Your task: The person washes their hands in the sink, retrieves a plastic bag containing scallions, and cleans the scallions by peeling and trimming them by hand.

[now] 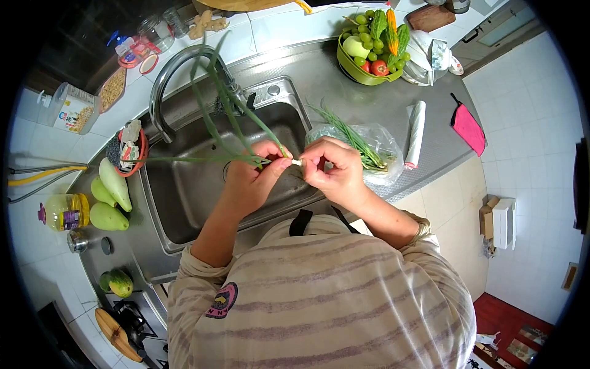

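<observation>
- Scallions (pixel 264 129), head view: I see them near the dial's centre, over the sink (pixel 178 190), leaves trailing toward 9 and 11 o'clock.
- Left hand (pixel 251 175): grip pinched around their stalks.
- Right hand (pixel 335 167): grip pinching a white end.
- At 2 o'clock, another bunch (pixel 353 138) lies partly in a clear bag (pixel 393 146) on the worktop (pixel 301 59).

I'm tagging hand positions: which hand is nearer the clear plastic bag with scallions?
Right. The right hand overlaps the left edge of the plastic bag in view; the left hand is farther left, over the sink.
</observation>
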Available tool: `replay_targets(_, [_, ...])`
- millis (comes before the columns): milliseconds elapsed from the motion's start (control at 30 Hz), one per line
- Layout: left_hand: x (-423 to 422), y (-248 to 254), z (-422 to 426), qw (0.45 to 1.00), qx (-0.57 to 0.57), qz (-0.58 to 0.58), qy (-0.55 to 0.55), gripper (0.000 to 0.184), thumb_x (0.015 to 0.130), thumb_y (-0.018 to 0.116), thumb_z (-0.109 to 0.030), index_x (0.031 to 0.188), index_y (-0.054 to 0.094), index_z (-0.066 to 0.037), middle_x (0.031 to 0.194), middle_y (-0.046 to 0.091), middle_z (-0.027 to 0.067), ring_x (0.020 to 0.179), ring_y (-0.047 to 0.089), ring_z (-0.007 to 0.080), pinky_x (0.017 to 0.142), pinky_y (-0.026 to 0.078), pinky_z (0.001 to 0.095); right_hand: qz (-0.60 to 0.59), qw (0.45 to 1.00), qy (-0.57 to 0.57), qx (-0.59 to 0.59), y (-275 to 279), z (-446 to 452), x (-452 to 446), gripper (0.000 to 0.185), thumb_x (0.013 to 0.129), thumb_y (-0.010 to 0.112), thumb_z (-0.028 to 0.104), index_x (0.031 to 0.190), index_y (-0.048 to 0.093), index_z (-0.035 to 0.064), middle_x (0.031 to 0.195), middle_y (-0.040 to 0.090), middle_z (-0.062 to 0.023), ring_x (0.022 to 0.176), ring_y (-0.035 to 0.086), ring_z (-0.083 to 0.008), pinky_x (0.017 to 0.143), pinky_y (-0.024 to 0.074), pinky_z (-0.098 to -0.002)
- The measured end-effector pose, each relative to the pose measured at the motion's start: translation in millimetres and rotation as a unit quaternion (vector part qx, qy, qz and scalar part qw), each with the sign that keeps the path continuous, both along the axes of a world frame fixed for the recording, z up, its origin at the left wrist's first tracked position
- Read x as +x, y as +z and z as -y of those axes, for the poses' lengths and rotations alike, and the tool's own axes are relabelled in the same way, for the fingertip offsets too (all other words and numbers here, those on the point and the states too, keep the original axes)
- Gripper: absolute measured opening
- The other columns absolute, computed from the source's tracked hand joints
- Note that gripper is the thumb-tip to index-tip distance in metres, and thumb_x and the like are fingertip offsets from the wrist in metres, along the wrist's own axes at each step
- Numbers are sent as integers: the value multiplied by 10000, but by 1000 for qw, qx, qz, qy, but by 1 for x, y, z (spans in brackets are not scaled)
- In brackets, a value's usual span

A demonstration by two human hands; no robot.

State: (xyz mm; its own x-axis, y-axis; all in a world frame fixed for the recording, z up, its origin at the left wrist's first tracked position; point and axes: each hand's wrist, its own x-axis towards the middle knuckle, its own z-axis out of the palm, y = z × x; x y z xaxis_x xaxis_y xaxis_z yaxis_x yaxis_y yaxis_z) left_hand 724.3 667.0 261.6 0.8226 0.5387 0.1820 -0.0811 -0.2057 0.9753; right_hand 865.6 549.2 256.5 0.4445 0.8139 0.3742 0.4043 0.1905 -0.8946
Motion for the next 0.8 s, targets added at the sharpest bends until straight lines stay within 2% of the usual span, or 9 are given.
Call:
replay_targets(67, [-1,-3,0,1000,0,22,-11,45,891,565,-19,932,583,-12,809,587,-2,691,480,54,622,387,206,9,1000,-4,27,0,-1,1,89,698,662,-19,734,605,39,686,572,-32,574,527,-131,521,427,-246])
replay_targets(200, [-4,-1,1,1000,-9,13,-13,42,894,563,-22,934,576,-15,820,578,2,670,454,42,588,365,194,9,997,-21,72,-2,-1,3,80,709,657,-21,747,603,23,693,577,-37,573,521,-124,533,425,-238])
replay_targets(267, [-5,2,1,999,-9,-5,32,62,884,592,-66,896,604,-7,785,615,26,690,532,75,620,413,211,-4,997,-23,73,-8,-1,6,77,712,656,-19,750,604,23,695,578,-39,576,521,-123,541,429,-241])
replay_targets(400, [-5,0,-1,999,-16,18,31,52,873,601,-49,885,599,2,812,631,53,682,543,97,607,420,221,-4,998,-38,52,-9,1,13,64,735,623,-20,786,615,19,702,588,-48,601,540,-133,560,437,-250])
replay_targets(467, [-3,-6,-3,995,47,74,39,46,859,609,-26,873,591,14,836,644,84,671,553,117,585,429,235,0,999,-25,34,0,1,13,67,747,613,-1,811,621,15,703,590,-55,610,551,-151,561,443,-262])
replay_targets(533, [-4,-2,-4,995,75,62,29,46,854,612,-18,871,588,17,845,647,91,668,556,121,578,433,241,4,1000,-13,15,8,3,14,82,759,603,18,837,627,10,704,591,-62,619,562,-170,562,448,-274])
replay_targets(600, [-3,-2,-5,993,104,50,20,46,849,615,-10,868,585,21,853,650,97,666,558,125,570,437,246,95,993,68,-26,13,8,17,130,788,605,37,909,636,3,758,616,-87,661,581,-188,629,460,-291])
replay_targets(700, [-3,-4,-3,988,122,88,26,43,852,612,-14,873,593,19,856,646,84,667,554,114,574,438,243,164,982,79,-40,16,8,13,144,759,622,49,897,635,6,726,597,-95,644,574,-240,619,461,-319])
replay_targets(800, [-5,3,0,997,66,28,26,40,857,605,-18,881,601,14,852,640,75,671,554,106,579,439,242,177,981,76,-29,12,5,12,120,752,620,30,868,635,7,699,582,-88,641,569,-252,604,457,-330])
